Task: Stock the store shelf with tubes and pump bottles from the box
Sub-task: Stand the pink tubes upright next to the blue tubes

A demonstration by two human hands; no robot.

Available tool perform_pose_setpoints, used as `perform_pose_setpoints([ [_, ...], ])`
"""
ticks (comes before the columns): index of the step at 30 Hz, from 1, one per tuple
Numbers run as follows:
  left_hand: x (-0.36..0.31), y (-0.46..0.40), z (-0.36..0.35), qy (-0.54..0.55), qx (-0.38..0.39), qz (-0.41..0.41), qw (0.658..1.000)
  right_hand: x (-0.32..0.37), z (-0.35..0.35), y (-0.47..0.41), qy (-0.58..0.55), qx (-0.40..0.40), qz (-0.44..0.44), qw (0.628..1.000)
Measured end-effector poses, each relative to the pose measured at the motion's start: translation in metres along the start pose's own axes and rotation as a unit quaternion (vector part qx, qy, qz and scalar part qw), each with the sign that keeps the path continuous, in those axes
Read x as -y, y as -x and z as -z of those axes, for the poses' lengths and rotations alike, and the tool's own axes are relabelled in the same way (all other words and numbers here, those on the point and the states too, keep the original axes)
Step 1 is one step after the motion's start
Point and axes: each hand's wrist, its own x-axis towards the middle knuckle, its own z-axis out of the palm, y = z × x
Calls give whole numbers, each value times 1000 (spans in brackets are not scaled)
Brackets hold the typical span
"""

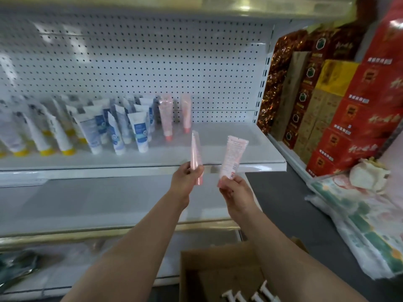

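Observation:
My left hand grips a pink tube seen edge-on, its crimped end pointing up. My right hand pinches a second pink tube near its cap end, label facing me. Both tubes hover just in front of the white shelf. On that shelf two more pink tubes stand cap-down beside several white and blue tubes and yellow-capped tubes. The cardboard box lies open below my arms, with white pump bottle tops showing.
White pegboard backs the shelf. The shelf's right part, past the pink tubes, is bare. Red and gold gift boxes are stacked on the right. A plastic-wrapped pack lies on the dark floor at lower right.

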Motion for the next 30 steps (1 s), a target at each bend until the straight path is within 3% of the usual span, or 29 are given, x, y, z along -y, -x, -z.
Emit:
perform_pose_setpoints([
  [8,-34,-66,35,-92,-59,-79,991,16,-59,-50,63,4,63,996],
  [15,-41,-133,61,-100,-77,-79,989,20,-101,-100,189,-10,126,974],
  [30,-15,-200,91,-181,-46,-121,975,-14,-147,-202,384,-59,176,904],
])
